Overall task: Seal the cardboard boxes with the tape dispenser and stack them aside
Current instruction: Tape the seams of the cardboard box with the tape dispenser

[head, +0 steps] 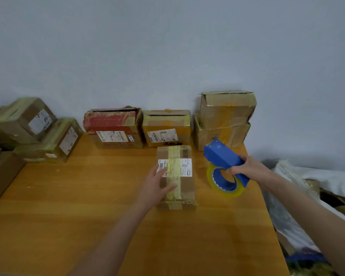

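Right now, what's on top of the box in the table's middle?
On the box: a yellowish tape strip, a white label, and the left hand resting flat. The hand hides part of the label.

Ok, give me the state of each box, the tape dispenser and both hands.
small box: lying flat, tape strip along top
left hand: open, resting on it
right hand: gripping tape dispenser
red-taped box: top seam gaping
top right box: top seam gaping

Parcel-packing room, wooden table (88, 206), labelled taped cardboard boxes (116, 129) against bare wall (167, 46)
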`<action>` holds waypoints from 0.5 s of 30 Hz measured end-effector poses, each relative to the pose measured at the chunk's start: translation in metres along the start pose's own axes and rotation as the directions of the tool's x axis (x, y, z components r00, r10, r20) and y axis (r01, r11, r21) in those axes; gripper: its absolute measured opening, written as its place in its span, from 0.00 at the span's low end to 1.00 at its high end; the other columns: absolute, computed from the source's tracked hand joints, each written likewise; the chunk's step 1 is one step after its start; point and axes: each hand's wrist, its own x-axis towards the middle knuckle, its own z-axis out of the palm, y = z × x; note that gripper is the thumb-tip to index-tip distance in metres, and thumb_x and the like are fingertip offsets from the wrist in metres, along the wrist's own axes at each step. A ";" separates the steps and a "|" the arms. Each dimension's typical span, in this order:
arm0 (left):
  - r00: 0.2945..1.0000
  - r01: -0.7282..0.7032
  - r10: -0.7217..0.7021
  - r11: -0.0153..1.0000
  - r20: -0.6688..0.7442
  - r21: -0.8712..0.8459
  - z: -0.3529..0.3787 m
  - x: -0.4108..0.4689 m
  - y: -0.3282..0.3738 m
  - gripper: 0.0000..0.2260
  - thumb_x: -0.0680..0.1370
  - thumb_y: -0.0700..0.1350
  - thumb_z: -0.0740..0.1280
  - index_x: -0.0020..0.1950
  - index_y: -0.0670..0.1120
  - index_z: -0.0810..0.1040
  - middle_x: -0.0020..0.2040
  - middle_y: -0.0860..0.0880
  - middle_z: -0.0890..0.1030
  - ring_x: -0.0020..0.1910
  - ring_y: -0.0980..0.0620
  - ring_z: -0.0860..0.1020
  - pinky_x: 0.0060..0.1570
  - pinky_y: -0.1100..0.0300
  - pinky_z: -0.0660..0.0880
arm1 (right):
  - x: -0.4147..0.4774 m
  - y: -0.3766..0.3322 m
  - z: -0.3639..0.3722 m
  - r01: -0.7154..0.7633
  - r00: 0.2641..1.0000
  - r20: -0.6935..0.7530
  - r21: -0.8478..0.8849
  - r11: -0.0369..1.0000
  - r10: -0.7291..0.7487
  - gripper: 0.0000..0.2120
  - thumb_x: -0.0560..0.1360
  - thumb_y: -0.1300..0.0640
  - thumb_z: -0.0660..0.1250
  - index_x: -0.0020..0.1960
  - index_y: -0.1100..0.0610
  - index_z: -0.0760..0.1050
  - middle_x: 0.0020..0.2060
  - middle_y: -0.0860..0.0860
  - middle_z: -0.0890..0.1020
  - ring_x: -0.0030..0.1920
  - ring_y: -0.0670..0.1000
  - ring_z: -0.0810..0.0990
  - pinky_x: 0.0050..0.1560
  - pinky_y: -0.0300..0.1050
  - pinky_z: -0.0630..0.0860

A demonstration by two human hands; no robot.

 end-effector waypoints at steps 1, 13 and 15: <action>0.996 0.037 -0.050 0.988 -0.080 -0.150 -0.004 0.003 0.008 0.29 0.76 0.59 0.66 0.74 0.51 0.65 0.76 0.49 0.62 0.72 0.49 0.65 0.67 0.48 0.69 | -0.005 -0.009 -0.004 0.043 0.998 0.035 -0.018 0.999 -0.042 0.18 0.67 0.59 0.77 0.52 0.50 0.74 0.47 0.50 0.81 0.43 0.48 0.81 0.35 0.36 0.74; 0.881 0.461 -0.117 0.428 0.458 -0.777 -0.022 0.001 0.037 0.24 0.73 0.63 0.67 0.57 0.45 0.79 0.48 0.51 0.85 0.49 0.53 0.83 0.45 0.58 0.80 | -0.029 -0.056 0.011 0.307 0.917 0.325 -0.207 0.929 -0.231 0.27 0.58 0.52 0.74 0.56 0.47 0.73 0.50 0.48 0.78 0.43 0.38 0.79 0.40 0.32 0.75; 0.879 0.472 -0.128 0.387 0.460 -0.792 -0.020 -0.001 0.033 0.16 0.75 0.55 0.70 0.52 0.43 0.81 0.42 0.50 0.85 0.41 0.55 0.83 0.41 0.60 0.79 | -0.028 -0.056 0.014 0.315 0.908 0.351 -0.214 0.924 -0.228 0.28 0.57 0.52 0.75 0.56 0.47 0.72 0.51 0.48 0.78 0.45 0.40 0.79 0.42 0.34 0.75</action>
